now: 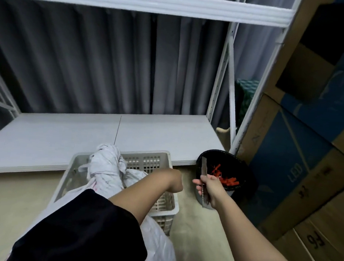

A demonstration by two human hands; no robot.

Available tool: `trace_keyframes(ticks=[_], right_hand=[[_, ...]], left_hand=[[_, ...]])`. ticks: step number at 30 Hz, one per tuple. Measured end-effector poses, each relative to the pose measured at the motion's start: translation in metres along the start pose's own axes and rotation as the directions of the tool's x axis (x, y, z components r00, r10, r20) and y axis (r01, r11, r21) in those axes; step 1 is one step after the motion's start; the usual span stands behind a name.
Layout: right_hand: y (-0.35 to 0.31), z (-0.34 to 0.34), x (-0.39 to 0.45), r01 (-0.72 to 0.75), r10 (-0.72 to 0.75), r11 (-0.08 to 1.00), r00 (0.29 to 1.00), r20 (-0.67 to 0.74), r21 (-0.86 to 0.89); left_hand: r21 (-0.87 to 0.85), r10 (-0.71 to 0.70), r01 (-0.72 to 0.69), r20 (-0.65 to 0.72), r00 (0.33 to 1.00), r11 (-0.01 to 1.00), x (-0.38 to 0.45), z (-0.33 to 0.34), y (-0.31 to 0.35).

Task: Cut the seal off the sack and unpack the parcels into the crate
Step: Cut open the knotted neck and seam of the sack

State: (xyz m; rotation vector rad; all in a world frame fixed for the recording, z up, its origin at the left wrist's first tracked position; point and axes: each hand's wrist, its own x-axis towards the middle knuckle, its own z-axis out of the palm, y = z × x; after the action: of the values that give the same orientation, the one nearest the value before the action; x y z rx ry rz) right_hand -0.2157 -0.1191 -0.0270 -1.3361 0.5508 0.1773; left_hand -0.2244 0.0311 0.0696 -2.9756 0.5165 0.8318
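The sack (107, 166), a white woven-plastic one all crinkled and bunched up at the neck, is being propped inside the crate (159, 205), with its lower part spilling out over the near rim toward the camera. The crate is a pale grey plastic basket, rectangular, with gridded slot holes all over its walls, and it's being kept on the beige floor just in front of a low white shelf board (65, 135).

The left hand (174, 182) is being reached across over the crate's right side, bent down at the wrist, so the fingers are being hidden from view and it can't be told whether anything is being gripped there. A loose black sleeve (74, 231) is being worn on that arm.

The right hand (209, 187) is being wrapped around a cutter (203, 173), a flat, narrow metal-looking blade thing that's sticking up out of the fist. It's being held right over the near rim of a round black bin (245, 176), where a pile of short red plastic strips (226, 179) is being collected.

Behind the white metal rack, a dark grey pleated curtain (90, 63) is being hung. On the right, cardboard boxes (307, 160) with blue printed panels are being stacked up tall.
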Motion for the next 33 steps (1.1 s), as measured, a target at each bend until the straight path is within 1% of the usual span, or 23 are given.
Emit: trace_keyframes(ticks=[2,5,7,9,11,12,13,14,15,16,17,18,19,20,22,24,26,28,29,30,31,32,33], right_hand=[[0.000,0.011,-0.017,-0.003,0.002,1.000,1.000,0.027,0.017],[0.004,0.028,-0.040,0.027,-0.027,1.000,0.999,0.042,-0.013],[0.006,0.041,-0.056,0.053,-0.051,0.998,0.997,0.059,-0.027],[0.008,0.056,-0.073,0.056,-0.055,0.998,0.995,0.083,-0.017],[0.006,0.074,-0.092,0.053,-0.050,0.998,0.993,0.104,-0.026],[0.006,0.082,-0.098,0.054,-0.048,0.997,0.993,0.105,-0.055],[0.007,0.090,-0.101,0.050,-0.040,0.994,0.994,0.101,-0.095],[0.010,0.097,-0.101,0.041,-0.027,0.989,0.994,0.102,-0.140],[0.012,0.105,-0.102,0.025,-0.005,0.982,0.994,0.105,-0.186],[0.015,0.112,-0.100,0.010,0.015,0.973,0.994,0.108,-0.230],[0.016,0.118,-0.100,-0.003,0.033,0.964,0.993,0.110,-0.266],[0.015,0.122,-0.099,-0.010,0.046,0.957,0.992,0.117,-0.291],[0.012,0.126,-0.100,-0.023,0.066,0.951,0.989,0.130,-0.308],[0.008,0.129,-0.100,-0.039,0.093,0.945,0.984,0.152,-0.325],[-0.003,0.136,-0.108,-0.073,0.165,0.920,0.963,0.212,-0.385],[-0.013,0.141,-0.115,-0.088,0.208,0.893,0.950,0.232,-0.441],[-0.019,0.146,-0.116,-0.072,0.175,0.915,0.957,0.230,-0.397],[-0.027,0.149,-0.114,-0.014,0.086,0.966,0.959,0.270,-0.258],[-0.032,0.151,-0.112,0.004,0.042,0.988,0.953,0.300,-0.152],[-0.037,0.152,-0.109,0.003,0.004,1.000,0.948,0.318,-0.023],[-0.043,0.153,-0.107,-0.001,-0.032,0.995,0.946,0.323,0.102],[-0.050,0.155,-0.105,0.003,-0.072,0.978,0.944,0.323,0.210],[-0.057,0.156,-0.106,0.017,-0.112,0.957,0.941,0.319,0.289]], left_hand=[[-0.018,0.026,-0.028,-0.068,0.997,0.999,-0.011,0.001,-0.001],[-0.022,0.061,-0.068,-0.228,0.972,0.997,-0.029,-0.001,-0.005],[-0.003,0.084,-0.092,-0.366,0.927,0.996,-0.046,-0.005,-0.012],[0.020,0.088,-0.091,-0.511,0.855,0.996,-0.063,-0.012,-0.024],[0.035,0.021,0.003,-0.657,0.754,0.999,-0.074,-0.019,-0.044],[0.003,-0.061,0.089,-0.706,0.706,0.996,-0.078,-0.022,-0.057],[-0.058,-0.169,0.183,-0.717,0.677,0.981,-0.082,-0.025,-0.070],[-0.136,-0.293,0.276,-0.679,0.674,0.951,-0.087,-0.027,-0.084],[-0.214,-0.412,0.358,-0.600,0.686,0.909,-0.093,-0.029,-0.098],[-0.285,-0.508,0.421,-0.490,0.709,0.861,-0.096,-0.029,-0.113],[-0.350,-0.567,0.455,-0.369,0.736,0.819,-0.099,-0.028,-0.127],[-0.415,-0.585,0.459,-0.253,0.771,0.785,-0.102,-0.027,-0.139],[-0.467,-0.569,0.446,-0.160,0.806,0.764,-0.107,-0.027,-0.147],[-0.501,-0.531,0.416,-0.107,0.840,0.759,-0.113,-0.027,-0.151],[-0.537,-0.447,0.323,-0.115,0.887,0.779,-0.124,-0.026,-0.152],[-0.584,-0.367,0.197,-0.188,0.911,0.787,-0.127,-0.020,-0.148],[-0.647,-0.261,0.003,-0.303,0.916,0.762,-0.134,-0.012,-0.141],[-0.621,-0.119,-0.231,-0.470,0.875,0.749,-0.142,-0.006,-0.137],[-0.566,-0.033,-0.332,-0.539,0.842,0.754,-0.145,-0.004,-0.137],[-0.499,0.051,-0.404,-0.580,0.813,0.767,-0.148,-0.001,-0.138],[-0.449,0.109,-0.438,-0.591,0.799,0.779,-0.150,-0.002,-0.138],[-0.434,0.137,-0.453,-0.587,0.798,0.779,-0.151,-0.004,-0.139],[-0.468,0.140,-0.468,-0.579,0.803,0.749,-0.152,-0.007,-0.139]])
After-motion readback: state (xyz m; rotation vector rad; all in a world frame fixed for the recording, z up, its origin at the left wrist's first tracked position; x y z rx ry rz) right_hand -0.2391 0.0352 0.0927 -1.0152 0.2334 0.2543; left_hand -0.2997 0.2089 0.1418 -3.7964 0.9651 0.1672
